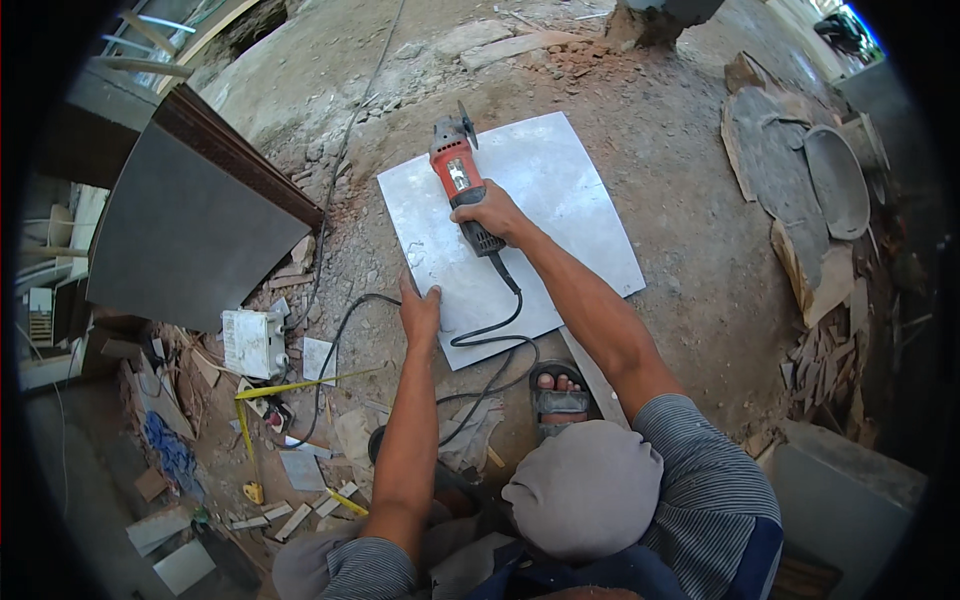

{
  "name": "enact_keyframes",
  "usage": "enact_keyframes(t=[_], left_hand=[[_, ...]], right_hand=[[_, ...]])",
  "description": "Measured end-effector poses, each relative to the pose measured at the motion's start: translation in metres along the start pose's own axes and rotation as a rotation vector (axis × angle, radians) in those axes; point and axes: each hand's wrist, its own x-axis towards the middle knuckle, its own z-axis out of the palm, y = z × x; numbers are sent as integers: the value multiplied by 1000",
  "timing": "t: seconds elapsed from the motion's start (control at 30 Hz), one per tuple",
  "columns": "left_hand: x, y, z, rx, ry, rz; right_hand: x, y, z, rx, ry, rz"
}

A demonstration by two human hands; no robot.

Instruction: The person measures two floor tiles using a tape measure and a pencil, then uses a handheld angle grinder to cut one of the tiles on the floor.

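An angle grinder (456, 170), red with a dark grey handle and a metal head, is in my right hand (492, 212), whose fingers wrap round its body. Its disc (467, 126) stands edge-on at the far end; I cannot tell whether it spins. Beneath the grinder a large white tile (560, 220) lies flat on the ground. My left hand (420, 312) grips the tile's left edge, thumb on top and fingers along the side. From the grinder's handle a black cord (500, 325) loops over the tile's near edge toward my feet.
Dark grey tiles (190, 210) lean in a stack at the left. Near them are a white box (253, 343), a yellow measuring tape (254, 492) and tile scraps. My sandalled foot (560, 392) is close to the tile. A grey basin (836, 182) stands at the right.
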Motion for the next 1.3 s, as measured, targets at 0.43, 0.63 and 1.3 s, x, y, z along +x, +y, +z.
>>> enact_keyframes(t=[0.43,0.63,1.3], left_hand=[[3,4,-5,72,-90,27],[6,-1,-3,40,-106,8],[4,4,-1,-59,-122,-12]], right_hand=[[32,11,3,-46,34,-40],[30,8,-4,61,-32,5],[25,4,-3,80,-64,18]])
